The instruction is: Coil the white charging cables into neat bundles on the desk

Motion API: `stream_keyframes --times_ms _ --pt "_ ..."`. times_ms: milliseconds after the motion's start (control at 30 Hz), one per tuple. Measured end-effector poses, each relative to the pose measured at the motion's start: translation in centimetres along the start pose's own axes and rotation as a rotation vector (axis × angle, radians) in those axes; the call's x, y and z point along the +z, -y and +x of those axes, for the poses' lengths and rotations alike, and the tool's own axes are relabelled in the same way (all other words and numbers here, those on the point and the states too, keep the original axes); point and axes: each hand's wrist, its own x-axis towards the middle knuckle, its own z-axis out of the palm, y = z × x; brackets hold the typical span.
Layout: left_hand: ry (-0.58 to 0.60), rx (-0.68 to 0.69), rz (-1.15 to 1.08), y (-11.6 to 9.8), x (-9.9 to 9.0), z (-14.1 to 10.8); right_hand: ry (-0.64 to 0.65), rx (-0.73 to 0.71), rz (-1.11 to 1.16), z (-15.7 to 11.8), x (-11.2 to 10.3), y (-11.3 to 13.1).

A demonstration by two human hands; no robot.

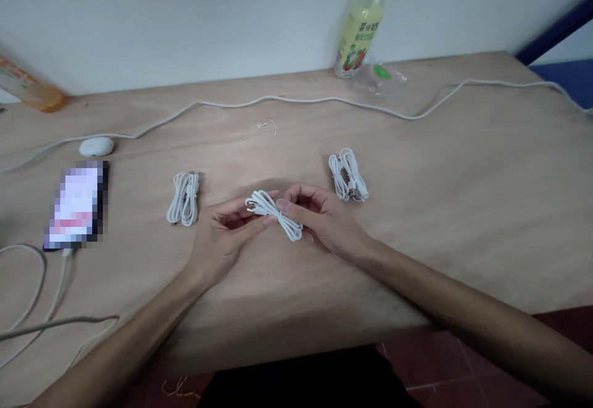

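Note:
Between my two hands, a little above the table's front half, is a bundled white USB cable (290,225), gathered at its middle. My left hand (220,235) grips it from the left with thumb and fingers, near the metal plug end. My right hand (327,213) pinches the bundle by its middle, thumb on top. To the left of my left hand lies a coiled white cable bundle (183,199). Beyond my right hand rest more white cable bundles (347,176), side by side.
Short twist-tie pieces (266,125) lie behind my hands. A long white cord (296,99) crosses the table (440,210). A phone (76,204) on a charging cable and a white earbud case (96,146) are left. A drink bottle (361,31) and clear plastic wrapper (380,77) stand near the wall.

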Motion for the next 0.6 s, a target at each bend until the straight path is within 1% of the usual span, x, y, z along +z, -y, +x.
stream_keyframes --times_ms 100,233,333,467,600 --pt "0.003 -0.029 -0.064 0.03 0.13 0.03 -0.03 -0.047 -0.009 -0.09 0.43 0.25" --pt "0.02 -0.058 -0.124 -0.06 0.31 0.0 -0.035 -0.109 -0.005 -0.21 0.74 0.44" --pt "0.02 -0.058 -0.157 -0.04 0.29 0.05 -0.033 -0.116 -0.014 -0.33 0.75 0.46" --pt "-0.011 -0.045 -0.186 0.09 0.14 0.29 -0.029 -0.086 -0.067 -0.55 0.7 0.56" --pt "-0.047 -0.031 -0.183 0.13 -0.06 0.52 0.01 -0.107 -0.091 -0.7 0.59 0.72"
